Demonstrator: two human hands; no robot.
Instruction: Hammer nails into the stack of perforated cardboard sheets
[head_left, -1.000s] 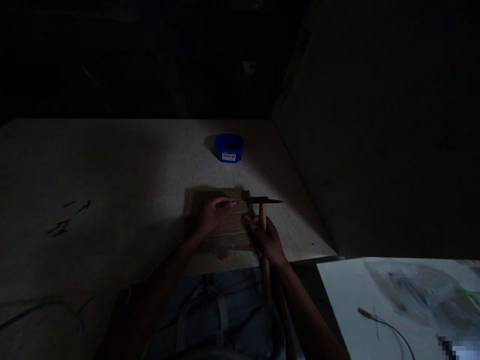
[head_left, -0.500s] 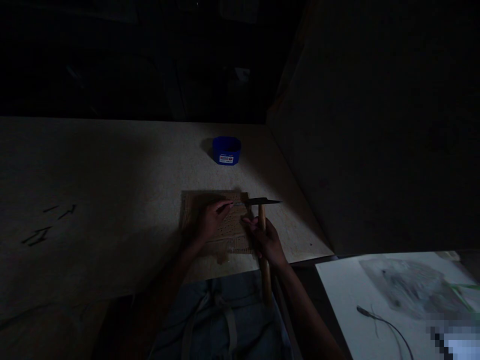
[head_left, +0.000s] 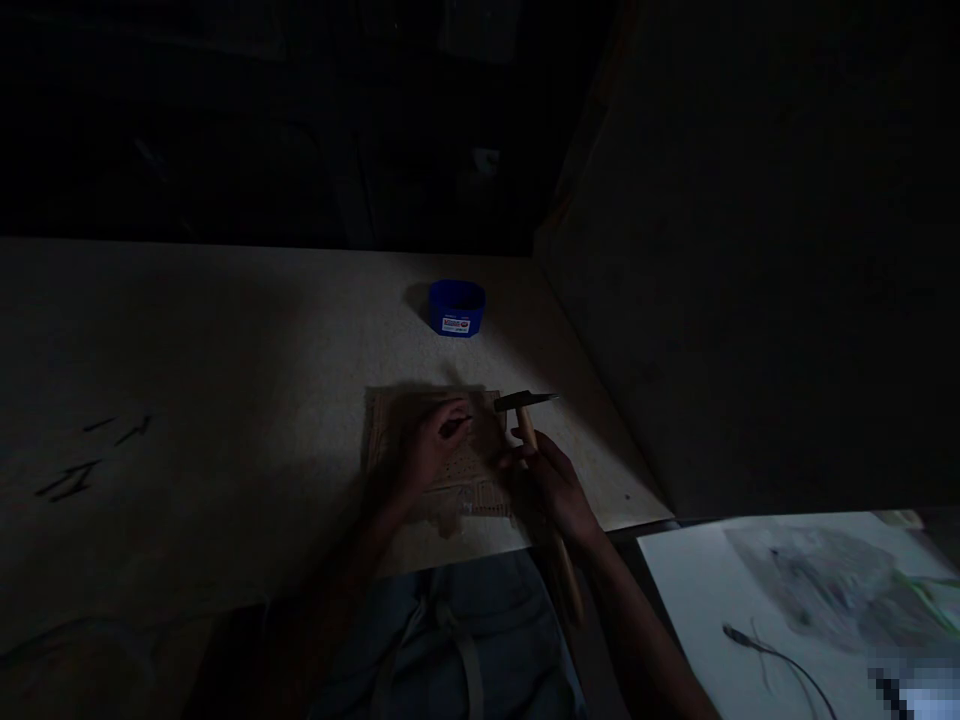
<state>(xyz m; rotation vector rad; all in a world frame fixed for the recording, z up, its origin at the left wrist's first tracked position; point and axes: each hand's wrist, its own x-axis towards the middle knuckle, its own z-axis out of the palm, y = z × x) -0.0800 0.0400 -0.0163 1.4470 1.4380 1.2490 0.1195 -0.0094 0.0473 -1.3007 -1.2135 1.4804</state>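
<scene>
A small wooden board (head_left: 390, 420) with rows of tiny holes lies on the pale table (head_left: 225, 400) near its front edge. My left hand (head_left: 431, 445) rests on the board and pinches a thin dark nail (head_left: 457, 428) between its fingertips. My right hand (head_left: 551, 485) is wrapped round the wooden handle of a hammer (head_left: 526, 425). The hammer's dark metal head sits just right of the board's far right corner, close to the nail. The scene is very dim.
A blue round tub (head_left: 457, 307) stands on the table behind the board. Several dark nails (head_left: 82, 460) lie scattered at the far left. A white sheet (head_left: 697, 590) with a grey smudge and a thin cable (head_left: 757, 645) lies at the lower right. A dark wall rises on the right.
The hammer has tilted, its handle now slanting to the lower right. My left hand has drawn the nail a little nearer. The view has shifted slightly.
</scene>
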